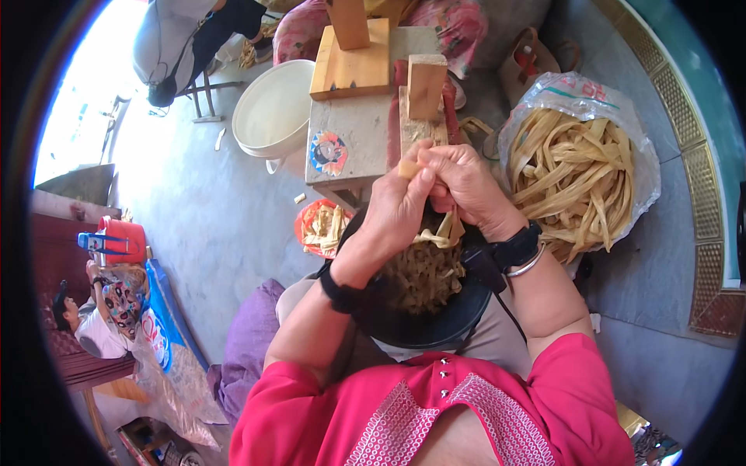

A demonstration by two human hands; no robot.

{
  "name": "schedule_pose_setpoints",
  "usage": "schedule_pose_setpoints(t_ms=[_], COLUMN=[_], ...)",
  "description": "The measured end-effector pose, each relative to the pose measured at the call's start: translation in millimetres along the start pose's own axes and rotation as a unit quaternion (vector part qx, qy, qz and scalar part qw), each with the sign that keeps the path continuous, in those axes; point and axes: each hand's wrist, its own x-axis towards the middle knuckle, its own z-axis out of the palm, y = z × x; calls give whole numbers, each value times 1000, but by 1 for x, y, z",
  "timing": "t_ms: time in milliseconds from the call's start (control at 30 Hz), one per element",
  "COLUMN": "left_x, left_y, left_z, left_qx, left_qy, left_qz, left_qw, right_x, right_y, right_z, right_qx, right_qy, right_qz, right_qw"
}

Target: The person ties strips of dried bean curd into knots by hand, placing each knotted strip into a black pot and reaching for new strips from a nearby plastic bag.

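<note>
My left hand and my right hand meet in front of an upright wooden block, just above the near end of its board. Both are closed, fingers pinched round a pale yellow, flat plant-like strip. One end of it shows at the left fingertips; a tail hangs below the right hand. How the fingers grip its middle is hidden. Under my wrists, a black basin rests on my lap. Inside it lie many small, curled brownish pieces.
To the right stands a clear plastic bag full of long yellowish strips. A small table bears a second wooden stand. Left are a white bucket and an orange bag of pieces. Other people sit nearby.
</note>
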Motion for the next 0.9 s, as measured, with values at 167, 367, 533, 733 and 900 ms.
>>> schedule_pose_setpoints(t_ms=[167, 367, 533, 733, 900], left_x=[2, 4, 3, -10, -17], left_y=[12, 19, 29, 18, 23], left_z=[-4, -43, -42, -29, 2], left_qx=[-273, -565, -233, 107, 68], left_qy=[24, 147, 383, 190, 167], left_qz=[-46, 59, 135, 316, 200], left_qw=[961, 810, 884, 923, 963], right_x=[-8, -17, -22, -31, -29], right_y=[6, 9, -4, -12, 3], right_z=[14, 28, 34, 35, 34], right_qx=[128, -115, -99, 219, -310], right_qy=[-53, -83, -80, -119, 68], right_qz=[40, 2, 26, 39, -234], right_qw=[990, 990, 991, 968, 919])
